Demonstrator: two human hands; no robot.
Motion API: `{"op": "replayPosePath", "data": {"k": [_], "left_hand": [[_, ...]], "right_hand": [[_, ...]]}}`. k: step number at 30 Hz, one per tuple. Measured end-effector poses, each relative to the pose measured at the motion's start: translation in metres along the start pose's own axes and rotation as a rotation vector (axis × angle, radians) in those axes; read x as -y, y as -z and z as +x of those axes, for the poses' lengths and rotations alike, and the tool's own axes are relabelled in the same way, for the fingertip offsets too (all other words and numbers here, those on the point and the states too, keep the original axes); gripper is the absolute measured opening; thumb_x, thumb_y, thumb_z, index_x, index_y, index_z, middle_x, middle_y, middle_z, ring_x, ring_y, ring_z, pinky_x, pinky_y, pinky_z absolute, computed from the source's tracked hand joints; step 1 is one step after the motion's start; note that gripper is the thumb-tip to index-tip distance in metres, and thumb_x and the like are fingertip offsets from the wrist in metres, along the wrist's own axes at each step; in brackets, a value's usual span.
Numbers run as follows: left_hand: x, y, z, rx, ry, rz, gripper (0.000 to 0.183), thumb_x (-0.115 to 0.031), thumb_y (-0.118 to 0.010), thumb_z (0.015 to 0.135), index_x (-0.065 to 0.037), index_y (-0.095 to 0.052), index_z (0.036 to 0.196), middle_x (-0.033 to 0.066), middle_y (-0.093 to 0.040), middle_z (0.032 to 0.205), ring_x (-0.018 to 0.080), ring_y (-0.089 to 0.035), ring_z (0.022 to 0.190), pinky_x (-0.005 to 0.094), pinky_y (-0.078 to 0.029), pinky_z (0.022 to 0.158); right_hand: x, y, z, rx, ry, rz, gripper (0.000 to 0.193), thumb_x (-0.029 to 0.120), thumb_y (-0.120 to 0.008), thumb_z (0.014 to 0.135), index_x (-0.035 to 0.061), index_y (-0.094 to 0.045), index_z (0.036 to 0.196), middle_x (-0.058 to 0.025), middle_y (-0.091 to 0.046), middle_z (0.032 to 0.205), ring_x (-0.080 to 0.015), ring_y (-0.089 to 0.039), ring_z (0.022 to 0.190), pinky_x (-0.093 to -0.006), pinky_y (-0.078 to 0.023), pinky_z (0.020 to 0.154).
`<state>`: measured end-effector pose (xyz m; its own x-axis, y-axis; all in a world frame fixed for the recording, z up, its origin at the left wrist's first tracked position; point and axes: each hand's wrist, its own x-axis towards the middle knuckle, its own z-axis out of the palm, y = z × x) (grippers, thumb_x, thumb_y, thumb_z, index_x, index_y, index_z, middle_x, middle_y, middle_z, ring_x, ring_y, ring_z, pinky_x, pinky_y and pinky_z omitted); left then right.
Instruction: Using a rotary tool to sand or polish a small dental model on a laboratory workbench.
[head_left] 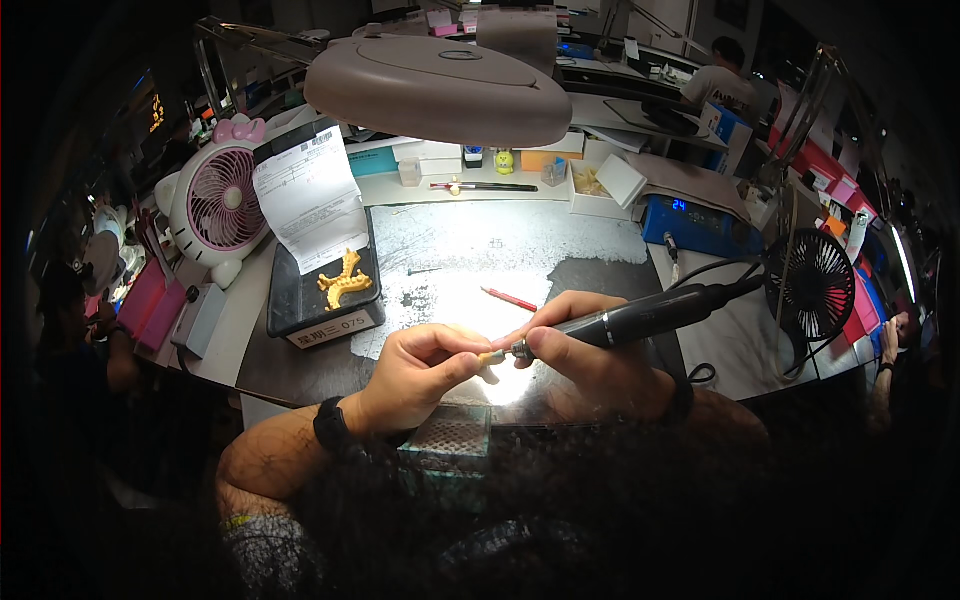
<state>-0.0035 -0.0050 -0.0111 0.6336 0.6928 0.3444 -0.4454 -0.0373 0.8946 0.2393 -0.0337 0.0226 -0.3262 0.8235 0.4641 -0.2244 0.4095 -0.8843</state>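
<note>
My left hand (pixel 415 375) pinches a small yellowish piece (pixel 490 358) between thumb and fingertips, under the bright light. It is too small to make out its exact kind. My right hand (pixel 605 365) grips a black rotary handpiece (pixel 650 313) like a pen, its metal nose pointing left at the piece. The tip meets or nearly meets the piece; which of the two I cannot tell. Just beyond my fingers a red pencil-like tool (pixel 510 299) lies on the worn work mat (pixel 430 235). Yellow dental models (pixel 346 283) rest in a black tray (pixel 283 300) at the left.
A lamp head (pixel 440 90) hangs over the bench. A printed paper slip (pixel 312 200) stands in the tray beside a pink-and-white fan (pixel 222 197). At right are a blue control box (pixel 700 226), a cable and a black fan (pixel 810 283). Brushes (pixel 485 187) lie behind the mat.
</note>
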Motion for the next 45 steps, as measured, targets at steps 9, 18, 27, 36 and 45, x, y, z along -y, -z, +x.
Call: {"op": "replayPosePath", "data": {"k": [9,18,27,36,45], "left_hand": [[-0.0007,-0.0006,0.0006,-0.002,0.006,0.026,0.014,-0.005,-0.065,0.101,0.004,-0.068,0.111,0.0157,-0.071,0.115,0.0221,-0.069,0.104,0.0366,-0.056,0.094],[-0.0001,0.0008,-0.0001,-0.002,0.011,0.030,0.014,-0.006,-0.065,0.101,0.004,-0.067,0.111,0.0162,-0.071,0.116,0.0225,-0.069,0.104,0.0372,-0.056,0.094],[0.0012,0.0009,0.0008,0.000,-0.022,0.000,0.015,-0.006,-0.063,0.102,0.004,-0.064,0.114,0.0173,-0.070,0.118,0.0235,-0.069,0.106,0.0388,-0.057,0.095],[0.0016,0.0006,0.0015,-0.012,-0.033,0.003,0.015,-0.004,-0.063,0.102,0.005,-0.064,0.113,0.0179,-0.070,0.118,0.0237,-0.069,0.107,0.0387,-0.057,0.096],[0.0023,0.0009,0.0005,-0.017,-0.023,-0.013,0.014,-0.004,-0.063,0.102,0.004,-0.064,0.113,0.0178,-0.070,0.118,0.0235,-0.069,0.107,0.0382,-0.057,0.096]], "right_hand": [[-0.0014,0.0000,0.0002,-0.007,0.028,-0.016,0.012,0.009,-0.072,0.096,-0.0027,-0.069,0.097,-0.0071,-0.074,0.085,-0.0084,-0.070,0.076,-0.0221,-0.055,0.068],[0.0002,0.0003,0.0002,0.003,-0.001,0.017,0.010,0.007,-0.069,0.096,-0.0030,-0.068,0.098,-0.0090,-0.074,0.086,-0.0108,-0.071,0.079,-0.0243,-0.057,0.072],[0.0012,-0.0027,-0.0006,-0.001,0.006,0.090,0.007,0.002,-0.064,0.098,-0.0040,-0.066,0.100,-0.0122,-0.073,0.092,-0.0142,-0.072,0.084,-0.0272,-0.059,0.077],[-0.0018,-0.0041,-0.0013,-0.014,0.027,0.093,0.007,0.002,-0.065,0.098,-0.0045,-0.066,0.100,-0.0125,-0.073,0.092,-0.0147,-0.072,0.084,-0.0274,-0.059,0.077],[-0.0029,-0.0034,-0.0008,-0.007,0.031,0.043,0.010,0.005,-0.067,0.098,-0.0048,-0.068,0.101,-0.0103,-0.074,0.090,-0.0124,-0.071,0.083,-0.0267,-0.059,0.077]]}}
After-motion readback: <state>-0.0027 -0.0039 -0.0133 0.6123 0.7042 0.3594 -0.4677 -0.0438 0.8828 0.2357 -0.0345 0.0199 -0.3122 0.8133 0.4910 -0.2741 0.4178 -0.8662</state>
